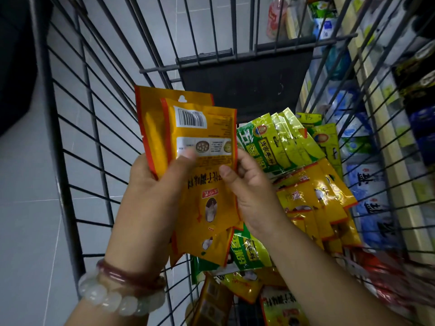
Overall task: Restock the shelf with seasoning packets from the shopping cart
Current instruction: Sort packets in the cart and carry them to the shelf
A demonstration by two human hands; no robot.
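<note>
A stack of orange-yellow seasoning packets (202,128) is held up over the shopping cart (70,161). My left hand (153,191) grips the stack from the left, thumb across the front. My right hand (247,187) pinches the right edge of the front packet, whose barcoded back faces me. Another packet (207,217) hangs below, printed side showing. Inside the cart lie several green packets (282,142) and more yellow packets (315,196).
The cart's wire walls rise on both sides, with a dark flap (244,83) at the far end. To the right stands a shelf (376,137) with blue-white bags and other goods. Grey floor tiles (26,184) lie to the left.
</note>
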